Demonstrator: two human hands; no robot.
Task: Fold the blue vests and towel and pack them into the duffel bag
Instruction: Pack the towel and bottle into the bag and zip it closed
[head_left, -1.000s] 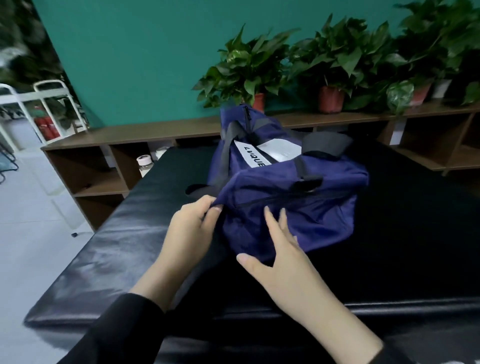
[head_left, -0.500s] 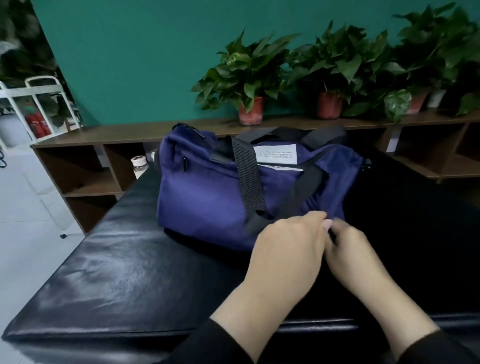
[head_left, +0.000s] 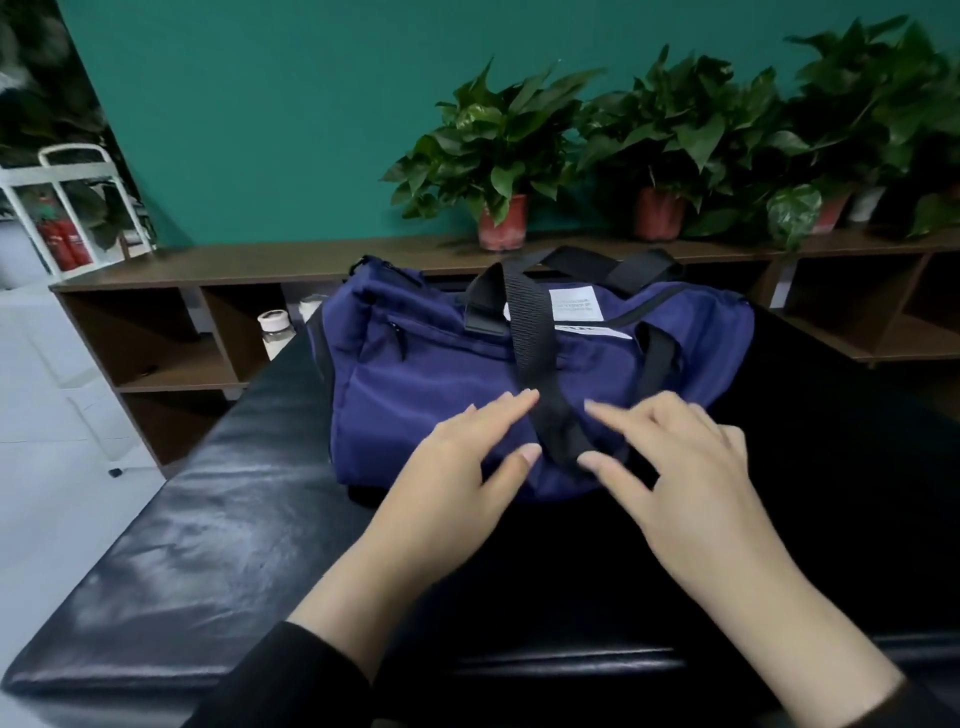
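Duffel bag (head_left: 441, 395) navy, black straps | left hand (head_left: 457, 467), right hand (head_left: 691, 467) fingers spread, holding nothing

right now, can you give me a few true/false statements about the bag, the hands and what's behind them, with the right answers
1. The duffel bag lies on a black padded surface. True.
2. The left hand grips a black strap. False: its fingers are straight and spread beside the strap, holding nothing.
3. The right hand is open over the near side of the bag. True.
4. A folded towel lies on the padded surface beside the bag. False: no towel or vest is in view.
5. Potted plants stand on the wooden shelf behind the bag. True.
6. The wall behind the plants is white. False: it is teal green.
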